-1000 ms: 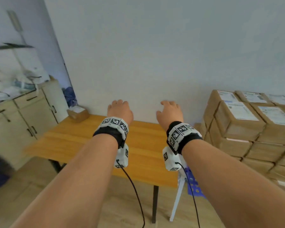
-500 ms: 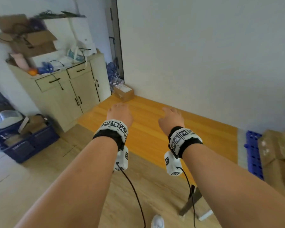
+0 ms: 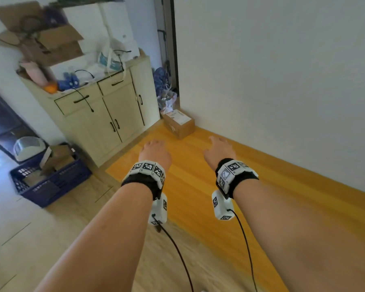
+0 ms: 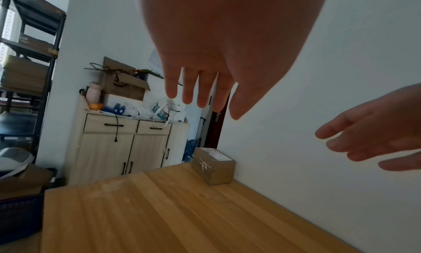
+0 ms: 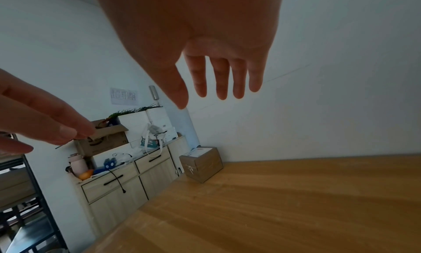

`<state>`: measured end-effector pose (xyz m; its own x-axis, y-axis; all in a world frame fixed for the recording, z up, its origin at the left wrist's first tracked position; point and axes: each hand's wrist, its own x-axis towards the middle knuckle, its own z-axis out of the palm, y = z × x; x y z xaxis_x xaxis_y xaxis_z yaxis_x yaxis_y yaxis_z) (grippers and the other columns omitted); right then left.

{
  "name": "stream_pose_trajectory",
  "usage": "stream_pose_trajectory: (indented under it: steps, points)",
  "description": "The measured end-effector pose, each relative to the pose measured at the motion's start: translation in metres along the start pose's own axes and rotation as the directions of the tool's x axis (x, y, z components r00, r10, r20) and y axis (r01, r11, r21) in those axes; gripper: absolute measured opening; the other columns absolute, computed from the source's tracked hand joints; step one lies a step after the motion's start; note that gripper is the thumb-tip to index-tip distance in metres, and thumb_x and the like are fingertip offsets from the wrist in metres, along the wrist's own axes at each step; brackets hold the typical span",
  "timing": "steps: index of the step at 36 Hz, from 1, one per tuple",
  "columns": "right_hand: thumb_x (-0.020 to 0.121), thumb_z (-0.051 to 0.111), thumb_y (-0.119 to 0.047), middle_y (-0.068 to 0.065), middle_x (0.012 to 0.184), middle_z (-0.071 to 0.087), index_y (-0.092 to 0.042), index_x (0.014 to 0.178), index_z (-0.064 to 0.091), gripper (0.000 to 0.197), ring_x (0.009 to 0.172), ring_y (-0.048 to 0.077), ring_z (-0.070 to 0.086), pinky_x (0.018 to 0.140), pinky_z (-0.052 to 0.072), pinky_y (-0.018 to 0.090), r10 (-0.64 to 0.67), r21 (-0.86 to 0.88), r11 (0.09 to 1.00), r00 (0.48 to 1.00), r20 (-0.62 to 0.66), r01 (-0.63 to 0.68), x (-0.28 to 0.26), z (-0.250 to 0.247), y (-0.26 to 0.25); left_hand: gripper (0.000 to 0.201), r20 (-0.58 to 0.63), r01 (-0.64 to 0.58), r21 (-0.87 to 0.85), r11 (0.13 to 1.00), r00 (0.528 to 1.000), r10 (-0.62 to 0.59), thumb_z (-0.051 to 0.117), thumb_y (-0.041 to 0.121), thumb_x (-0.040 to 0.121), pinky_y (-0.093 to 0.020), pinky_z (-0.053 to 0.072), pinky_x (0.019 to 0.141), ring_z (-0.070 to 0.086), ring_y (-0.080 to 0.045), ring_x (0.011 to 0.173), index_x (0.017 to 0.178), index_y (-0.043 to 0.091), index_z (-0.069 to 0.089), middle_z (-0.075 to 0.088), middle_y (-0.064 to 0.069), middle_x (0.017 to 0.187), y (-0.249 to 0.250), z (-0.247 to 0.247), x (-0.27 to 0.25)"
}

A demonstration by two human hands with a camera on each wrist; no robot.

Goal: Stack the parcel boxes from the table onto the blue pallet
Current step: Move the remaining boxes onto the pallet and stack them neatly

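One brown parcel box [image 3: 178, 123] with a white label stands at the far corner of the wooden table [image 3: 198, 186], against the white wall; it also shows in the wrist views as the box [image 4: 213, 165] and the box [image 5: 201, 163]. My left hand [image 3: 155, 151] and right hand [image 3: 218, 149] hover above the table, short of the box, palms down. Both hold nothing, and their fingers [image 4: 189, 87] [image 5: 222, 76] hang straight and spread. The blue pallet is out of view.
A pale cabinet [image 3: 105, 110] cluttered with boxes and bags stands left of the table. A blue crate [image 3: 49, 182] of cardboard sits on the floor beside it. A dark shelf rack [image 4: 29, 58] is further left. The wall borders the table's right side.
My view has swung left, from the stacked boxes and blue pallet to the cabinet side. Both hands have moved along the table toward the lone box, still empty.
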<state>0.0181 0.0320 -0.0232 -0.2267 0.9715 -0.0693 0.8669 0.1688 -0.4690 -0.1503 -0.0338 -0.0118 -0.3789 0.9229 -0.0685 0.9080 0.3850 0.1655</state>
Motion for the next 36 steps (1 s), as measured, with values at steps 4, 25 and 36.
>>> stream_pose_trajectory:
  steps: [4,25,36]
  points:
    - [0.092,0.048,-0.019,0.008,0.148,0.041,-0.018,0.147,0.036,0.056,0.134,0.03,0.037,0.108,0.036,0.044,0.013,0.002,1.0,1.0,0.022,-0.013,0.035,0.015,-0.009,0.047,0.05,0.012,-0.022,1.0,0.999,-0.011,0.039,0.022,0.098,-0.041,0.035,0.109,0.034,-0.028,0.135,0.143,0.011,0.037,0.035,-0.009,0.149,-0.011,0.01,0.036]
    - [0.093,0.048,-0.026,0.016,0.143,0.042,-0.012,0.145,0.035,0.055,0.125,0.034,0.045,0.098,0.046,0.044,0.299,0.039,0.951,0.947,0.113,-0.305,0.242,0.097,-0.051,0.045,0.198,-0.114,-0.071,0.991,0.972,0.126,0.047,0.024,0.097,-0.043,0.041,0.099,0.041,-0.03,0.126,0.137,0.005,0.039,0.046,-0.016,0.136,-0.043,0.053,0.315]
    - [0.092,0.049,-0.029,0.013,0.143,0.043,-0.018,0.147,0.032,0.059,0.119,0.032,0.052,0.094,0.05,0.045,0.45,0.17,0.867,0.882,0.14,-0.469,0.312,0.137,-0.059,0.056,0.257,-0.111,-0.145,0.983,0.955,0.146,0.046,0.029,0.098,-0.043,0.05,0.091,0.049,-0.031,0.121,0.146,0.008,0.026,0.037,-0.013,0.141,-0.052,0.093,0.407]
